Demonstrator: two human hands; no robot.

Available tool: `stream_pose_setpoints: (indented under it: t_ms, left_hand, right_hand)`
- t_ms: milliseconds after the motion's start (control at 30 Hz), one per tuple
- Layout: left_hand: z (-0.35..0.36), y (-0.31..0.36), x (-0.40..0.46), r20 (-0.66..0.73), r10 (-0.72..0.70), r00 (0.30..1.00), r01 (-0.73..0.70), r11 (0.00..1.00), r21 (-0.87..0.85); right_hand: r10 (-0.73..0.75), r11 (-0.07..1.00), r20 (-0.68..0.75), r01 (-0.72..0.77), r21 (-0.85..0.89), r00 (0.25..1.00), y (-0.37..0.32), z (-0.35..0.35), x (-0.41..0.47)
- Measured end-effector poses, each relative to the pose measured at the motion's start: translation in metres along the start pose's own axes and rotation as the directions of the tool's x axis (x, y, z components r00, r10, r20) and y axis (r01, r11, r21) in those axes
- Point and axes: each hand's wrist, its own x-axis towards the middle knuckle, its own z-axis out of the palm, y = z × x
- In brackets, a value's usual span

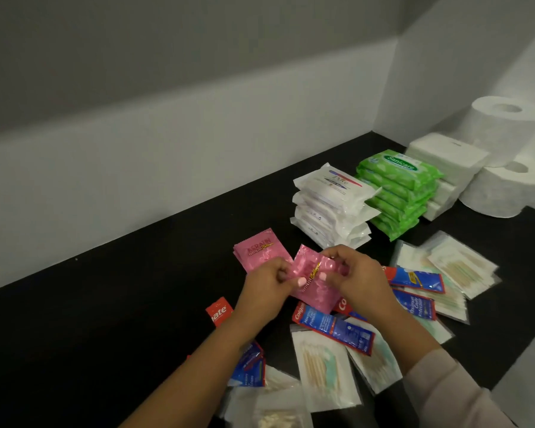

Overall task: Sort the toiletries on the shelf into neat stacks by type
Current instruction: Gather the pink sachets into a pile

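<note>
Pink sachet (314,281) pinched between curled fingers of left hand (267,281) and right hand (357,273)

The left hand (267,281) and right hand (354,274) cover both sides of a pink sachet (314,279), whose print is too blurred to read. The left forearm hides most of a red sachet (219,313) at lower centre, leaving only "gate" legible. A clear packet (272,417) runs off the bottom edge. At upper right, the top toilet roll (504,128) partly blocks the lower roll (501,193). Small print on the white packs (331,202) is unreadable.
</note>
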Motion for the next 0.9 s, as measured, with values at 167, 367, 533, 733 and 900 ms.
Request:
stream_pose_setpoints:
  t_ms: [167, 367, 533, 733, 900]
  left_hand:
    - [-0.043, -0.002, 0.012, -0.138, -0.08, 0.987, 0.064, 0.991, -0.117]
    - [-0.073, -0.01, 0.044, -0.182, -0.225, 0.957, 0.213, 0.973, -0.086]
    - [-0.072, -0.02, 0.068, -0.235, -0.249, 0.939, 0.261, 0.965, 0.021]
    - [-0.063, -0.028, 0.081, -0.209, -0.297, 0.932, 0.337, 0.922, 0.192]
    - [-0.06, -0.029, 0.076, -0.287, -0.263, 0.921, 0.331, 0.918, 0.22]
  right_hand:
    - [0.062, 0.994, 0.053, -0.066, 0.089, 0.997, -0.016, 0.026, 0.029]
    - [0.127, 0.989, 0.064, -0.131, 0.067, 0.99, -0.026, 0.064, 0.07]
    - [0.094, 0.992, 0.06, -0.089, -0.084, 0.994, -0.025, 0.082, 0.092]
    - [0.15, 0.953, 0.083, -0.121, -0.277, 0.985, -0.016, 0.092, 0.102]
    - [0.171, 0.943, 0.087, -0.137, -0.304, 0.981, -0.009, 0.095, 0.105]
